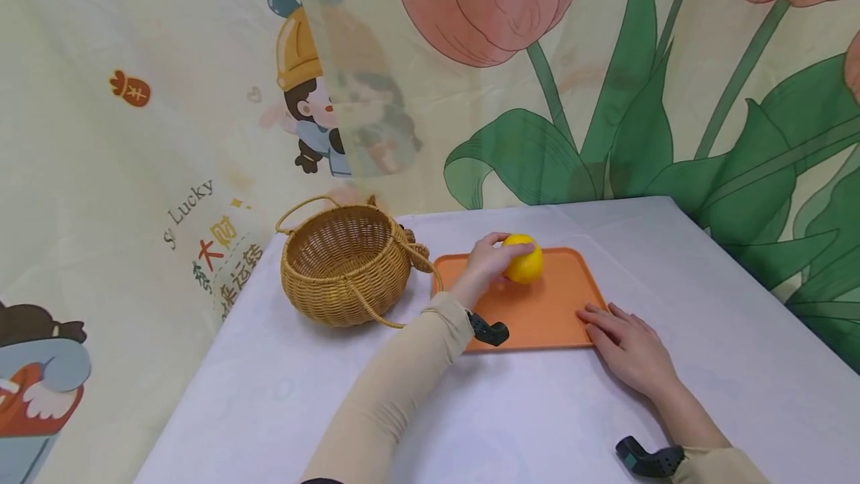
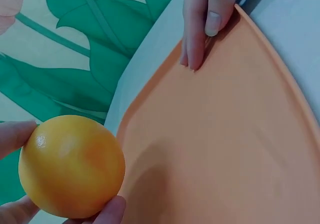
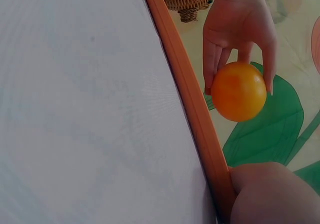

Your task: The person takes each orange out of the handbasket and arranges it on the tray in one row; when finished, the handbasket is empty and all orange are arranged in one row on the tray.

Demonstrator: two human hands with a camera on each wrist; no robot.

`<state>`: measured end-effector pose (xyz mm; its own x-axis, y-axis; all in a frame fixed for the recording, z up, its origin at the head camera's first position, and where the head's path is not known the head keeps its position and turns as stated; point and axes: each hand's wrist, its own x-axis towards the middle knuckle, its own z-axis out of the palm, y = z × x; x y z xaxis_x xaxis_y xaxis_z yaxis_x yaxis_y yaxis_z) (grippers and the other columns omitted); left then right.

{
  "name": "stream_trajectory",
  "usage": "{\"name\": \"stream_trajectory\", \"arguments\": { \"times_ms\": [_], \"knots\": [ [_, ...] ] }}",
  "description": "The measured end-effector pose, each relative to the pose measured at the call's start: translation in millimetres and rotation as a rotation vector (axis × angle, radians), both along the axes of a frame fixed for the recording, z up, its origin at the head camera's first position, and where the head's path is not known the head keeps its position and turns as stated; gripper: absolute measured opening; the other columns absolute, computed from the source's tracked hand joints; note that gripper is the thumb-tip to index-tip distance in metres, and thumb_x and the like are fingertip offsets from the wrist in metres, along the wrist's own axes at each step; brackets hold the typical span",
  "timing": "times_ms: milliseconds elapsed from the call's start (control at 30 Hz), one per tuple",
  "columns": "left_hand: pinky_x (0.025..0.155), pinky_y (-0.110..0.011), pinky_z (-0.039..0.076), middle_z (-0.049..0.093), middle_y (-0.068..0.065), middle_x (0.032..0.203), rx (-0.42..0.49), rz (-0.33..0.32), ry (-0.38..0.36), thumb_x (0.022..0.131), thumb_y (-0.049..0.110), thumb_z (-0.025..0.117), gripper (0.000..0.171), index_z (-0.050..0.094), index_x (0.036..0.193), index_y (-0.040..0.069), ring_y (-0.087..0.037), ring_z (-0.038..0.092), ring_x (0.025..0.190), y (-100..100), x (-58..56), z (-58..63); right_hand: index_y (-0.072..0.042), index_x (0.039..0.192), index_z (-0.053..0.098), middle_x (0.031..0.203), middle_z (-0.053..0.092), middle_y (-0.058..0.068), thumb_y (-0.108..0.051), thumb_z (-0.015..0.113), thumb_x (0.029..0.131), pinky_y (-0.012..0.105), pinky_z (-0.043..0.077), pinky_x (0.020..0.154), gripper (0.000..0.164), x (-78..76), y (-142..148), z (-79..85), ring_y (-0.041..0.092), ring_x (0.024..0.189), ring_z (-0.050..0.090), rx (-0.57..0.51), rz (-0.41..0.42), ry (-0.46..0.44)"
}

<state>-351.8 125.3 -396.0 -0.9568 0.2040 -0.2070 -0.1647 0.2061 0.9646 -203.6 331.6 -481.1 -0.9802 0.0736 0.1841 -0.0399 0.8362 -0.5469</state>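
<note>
My left hand [image 1: 490, 264] holds a round yellow-orange fruit, seemingly an orange [image 1: 524, 260], with fingers and thumb spread around it. In the left wrist view the orange [image 2: 72, 166] sits between the fingertips, raised over the orange tray [image 2: 220, 129]; its shadow falls on the tray's surface. From the right wrist view, that same orange [image 3: 239, 91] hangs below the left palm, apart from the tray edge [image 3: 187, 94]. My right hand [image 1: 631, 349] rests at the tray's near right corner, its fingers fairly straight and touching the rim.
A round wicker basket [image 1: 346, 267] with handles stands left of the tray, its mouth facing up and its looped strap lying toward the tray. White cloth [image 1: 531, 409] covers the table. Behind hangs a printed curtain [image 1: 430, 133] with tulips and cartoon figures.
</note>
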Motion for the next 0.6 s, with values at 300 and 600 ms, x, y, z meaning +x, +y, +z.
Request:
{"name": "stream_trajectory", "arguments": {
  "times_ms": [300,600],
  "knots": [
    [0.083,-0.035,0.057,0.059,-0.006,0.109,-0.103,0.073,-0.035,0.080,0.047,0.087,0.068,0.058,0.124,0.004,-0.021,0.058,0.094,16.1,-7.6,-14.3,-0.009,0.141,0.063,0.149,0.053,0.019,-0.030,0.053,0.107,0.070,0.015,0.114,0.041,-0.1,0.0,0.2,0.050,0.145,0.029,0.005,0.000,0.006],
    [0.080,-0.035,0.058,0.060,-0.006,0.107,-0.100,0.117,-0.031,0.081,0.047,0.086,0.064,0.060,0.121,0.005,-0.021,0.058,0.093,34.0,-14.6,-23.9,-0.010,0.139,0.065,0.147,0.055,0.017,-0.029,0.056,0.106,0.069,0.017,0.114,0.039,1.9,-1.6,-0.6,0.049,0.144,0.031,0.012,-0.009,0.026]
  ]
}}
